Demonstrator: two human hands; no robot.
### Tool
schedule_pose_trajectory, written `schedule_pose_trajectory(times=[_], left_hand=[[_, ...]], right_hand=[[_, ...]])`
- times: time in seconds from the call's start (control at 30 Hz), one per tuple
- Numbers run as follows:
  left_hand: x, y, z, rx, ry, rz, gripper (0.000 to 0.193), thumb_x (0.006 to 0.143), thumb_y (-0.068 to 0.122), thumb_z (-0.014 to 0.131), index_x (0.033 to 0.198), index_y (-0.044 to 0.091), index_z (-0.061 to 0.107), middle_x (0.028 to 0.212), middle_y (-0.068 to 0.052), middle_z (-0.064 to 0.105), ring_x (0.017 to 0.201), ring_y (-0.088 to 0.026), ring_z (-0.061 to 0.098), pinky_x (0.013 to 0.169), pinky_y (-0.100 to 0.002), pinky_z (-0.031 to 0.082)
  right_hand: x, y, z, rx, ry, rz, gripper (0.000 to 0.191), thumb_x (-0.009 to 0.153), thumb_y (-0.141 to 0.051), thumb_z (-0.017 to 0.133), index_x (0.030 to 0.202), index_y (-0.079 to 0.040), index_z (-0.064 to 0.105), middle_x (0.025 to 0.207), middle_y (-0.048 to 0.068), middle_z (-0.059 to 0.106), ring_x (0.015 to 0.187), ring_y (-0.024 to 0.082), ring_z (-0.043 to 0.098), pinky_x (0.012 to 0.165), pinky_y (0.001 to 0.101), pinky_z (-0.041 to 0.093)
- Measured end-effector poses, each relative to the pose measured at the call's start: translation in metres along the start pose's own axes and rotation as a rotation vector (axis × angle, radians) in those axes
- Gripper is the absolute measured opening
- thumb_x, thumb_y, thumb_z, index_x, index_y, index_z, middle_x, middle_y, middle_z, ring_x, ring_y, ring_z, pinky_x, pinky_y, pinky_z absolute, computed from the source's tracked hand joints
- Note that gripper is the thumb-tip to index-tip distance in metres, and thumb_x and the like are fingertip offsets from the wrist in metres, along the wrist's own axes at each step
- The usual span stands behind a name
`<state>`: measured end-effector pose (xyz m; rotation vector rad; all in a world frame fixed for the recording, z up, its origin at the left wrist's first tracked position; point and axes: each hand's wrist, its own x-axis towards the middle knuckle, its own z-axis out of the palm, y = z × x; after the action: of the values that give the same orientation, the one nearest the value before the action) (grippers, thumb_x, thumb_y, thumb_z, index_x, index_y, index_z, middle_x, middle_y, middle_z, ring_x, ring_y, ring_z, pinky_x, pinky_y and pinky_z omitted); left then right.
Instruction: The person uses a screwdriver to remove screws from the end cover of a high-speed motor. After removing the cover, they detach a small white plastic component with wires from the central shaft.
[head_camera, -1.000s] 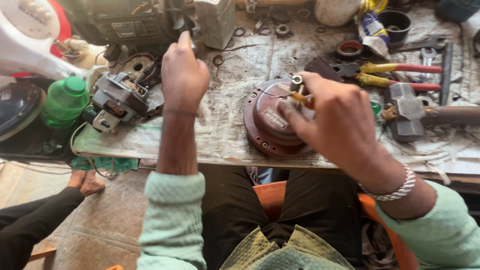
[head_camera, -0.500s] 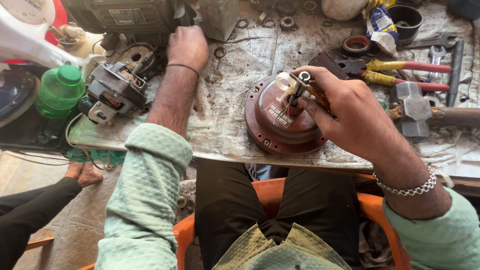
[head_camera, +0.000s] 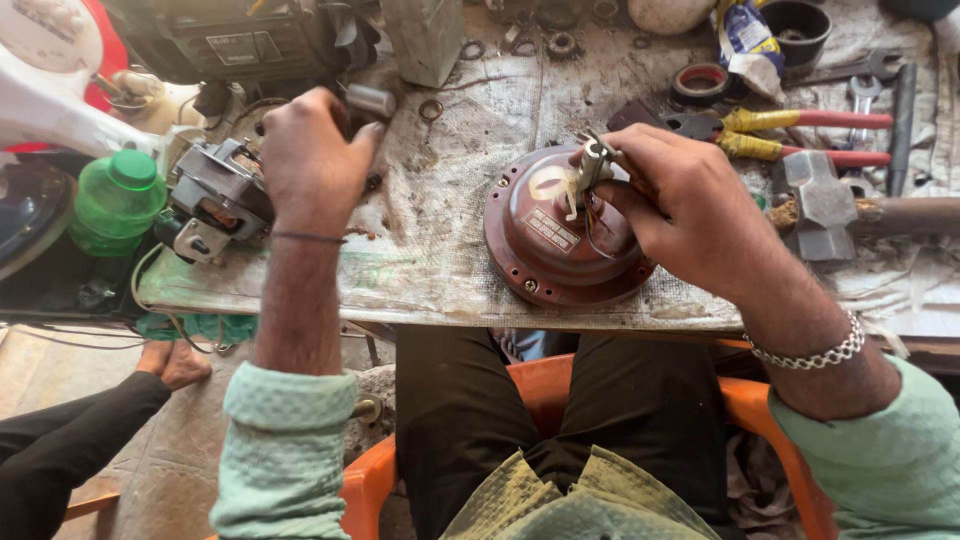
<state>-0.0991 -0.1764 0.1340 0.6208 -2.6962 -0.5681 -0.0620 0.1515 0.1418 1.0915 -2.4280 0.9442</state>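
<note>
A round brown fan motor housing (head_camera: 545, 240) lies on the cloth-covered bench (head_camera: 440, 270) in front of me. My right hand (head_camera: 690, 205) rests on its right side and grips the short metal shaft with wires (head_camera: 590, 165) at its top. My left hand (head_camera: 315, 160) is farther left on the bench, fingers closed around a small grey metal cylinder (head_camera: 372, 100). Just left of that hand lies a grey electric motor with copper windings (head_camera: 215, 200).
Pliers with red and yellow handles (head_camera: 790, 135), a hammer head (head_camera: 820, 200), spanners and a roll of tape (head_camera: 700, 82) lie at the right. A green plastic jar (head_camera: 118, 195) stands at the left. Another person's bare foot (head_camera: 175, 362) is on the floor.
My left hand has drawn back from the far side of the bench toward me and now holds the small metal cylinder. My right hand stays on the shaft of the brown housing.
</note>
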Motion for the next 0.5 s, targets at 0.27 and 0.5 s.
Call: schedule_pose_trajectory(times=[0.27, 0.5], left_hand=[[0.057, 0.003, 0.025, 0.193, 0.080, 0.428, 0.035, 0.082, 0.018, 0.081, 0.114, 0.009, 0.070, 0.101, -0.026, 0.072, 0.099, -0.043, 0.070, 0.088, -0.051, 0.056], [0.040, 0.004, 0.010, -0.028, -0.050, 0.169, 0.048, 0.076, 0.024, 0.086, 0.114, 0.004, 0.064, 0.103, -0.022, 0.071, 0.102, -0.034, 0.072, 0.093, -0.043, 0.056]], right_hand=[[0.006, -0.007, 0.002, 0.004, 0.059, -0.005, 0.029, 0.088, 0.005, 0.069, 0.117, 0.003, 0.065, 0.102, 0.016, 0.070, 0.092, 0.031, 0.072, 0.076, 0.0395, 0.056], [-0.004, -0.007, 0.009, 0.043, 0.113, 0.083, 0.033, 0.089, 0.006, 0.068, 0.122, 0.004, 0.066, 0.104, 0.016, 0.072, 0.084, 0.025, 0.072, 0.070, 0.0360, 0.055]])
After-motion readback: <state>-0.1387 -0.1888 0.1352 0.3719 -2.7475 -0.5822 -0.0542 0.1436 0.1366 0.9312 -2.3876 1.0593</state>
